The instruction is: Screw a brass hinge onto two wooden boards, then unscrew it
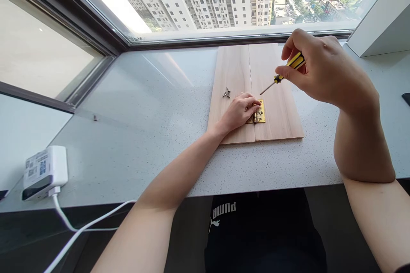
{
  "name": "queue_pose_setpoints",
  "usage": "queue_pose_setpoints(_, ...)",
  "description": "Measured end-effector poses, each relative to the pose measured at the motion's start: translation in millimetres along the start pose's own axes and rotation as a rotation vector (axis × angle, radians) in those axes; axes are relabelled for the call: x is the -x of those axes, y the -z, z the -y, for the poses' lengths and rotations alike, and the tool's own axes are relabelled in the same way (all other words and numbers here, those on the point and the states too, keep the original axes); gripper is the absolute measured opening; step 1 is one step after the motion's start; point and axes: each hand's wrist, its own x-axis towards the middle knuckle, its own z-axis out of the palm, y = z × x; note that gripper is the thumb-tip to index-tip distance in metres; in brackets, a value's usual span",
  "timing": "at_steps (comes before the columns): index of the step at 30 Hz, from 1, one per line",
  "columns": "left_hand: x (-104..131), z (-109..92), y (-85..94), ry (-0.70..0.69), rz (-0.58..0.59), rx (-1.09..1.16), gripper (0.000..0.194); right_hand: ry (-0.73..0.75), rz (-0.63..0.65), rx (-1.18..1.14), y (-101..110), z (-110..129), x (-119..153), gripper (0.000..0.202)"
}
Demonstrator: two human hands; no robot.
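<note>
In my right hand (pixel 323 66) is a screwdriver (pixel 296 61) with a yellow and black handle, gripped between thumb and fingers. Its thin metal shaft slants down to the left, the tip a little above the boards. My left hand (pixel 241 108) lies over a brass-coloured hinge (pixel 262 116), with thumb and fingertips pinched together at its upper part; whatever sits between them is hidden. The hinge spans the seam between a left wooden board (pixel 232 64) and a right wooden board (pixel 280 115), and my hand covers much of its left leaf. Several loose screws (pixel 226 93) lie on the left board.
The boards rest on a speckled pale counter (pixel 153 136) by a window. A white plugged-in device (pixel 48 170) with a white cable (pixel 86 224) stands at the left. At the right is a white box-like object (pixel 381 25). The counter's front edge runs below the boards.
</note>
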Motion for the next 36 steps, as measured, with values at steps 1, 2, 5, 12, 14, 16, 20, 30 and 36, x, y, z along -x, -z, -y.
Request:
queue_pose_setpoints(1, 0.6, 0.3, -0.1, 0.0, -0.006, 0.015, 0.015, -0.004, -0.004, 0.005, 1.7, 1.9, 0.6, 0.014)
queue_pose_setpoints(2, 0.8, 0.6, -0.3, 0.0, -0.013, 0.033, 0.015, -0.006, -0.008, 0.002, 2.7, 4.0, 0.9, 0.015)
queue_pose_setpoints(5, 0.2, 0.9, -0.9, 0.008, -0.042, 0.088, 0.015, -0.002, -0.014, -0.029, 3.1, 9.0, 1.2, 0.017)
queue_pose_setpoints(12, -4.0, 1.0, -3.7, 0.076, -0.065, 0.148, 0.016, 0.071, -0.096, -0.007, 1.2, 10.0, 3.3, 0.008)
queue_pose_setpoints(14, -3.8, -0.3, -4.6, 0.067, -0.057, 0.139, 0.015, 0.08, -0.119, 0.0, 0.8, 9.8, 3.9, 0.009)
queue_pose_setpoints(16, -3.3, -3.9, -4.5, 0.035, -0.056, 0.131, 0.013, 0.08, -0.15, -0.002, 0.5, 9.6, 4.0, 0.013)
queue_pose_setpoints(20, -5.9, -14.9, 2.0, -0.014, -0.137, 0.139, 0.013, 0.108, -0.223, -0.043, 0.6, 8.7, 3.8, 0.026)
queue_pose_setpoints(30, -18.5, 27.4, 47.6, 0.213, -0.304, -0.013, 0.015, 0.092, -0.175, -0.038, 0.4, 8.4, 6.4, 0.023)
queue_pose_setpoints(36, -0.7, 58.0, 68.5, 0.316, -0.368, -0.123, 0.009, 0.046, -0.064, 0.009, -0.3, 9.5, 4.1, 0.012)
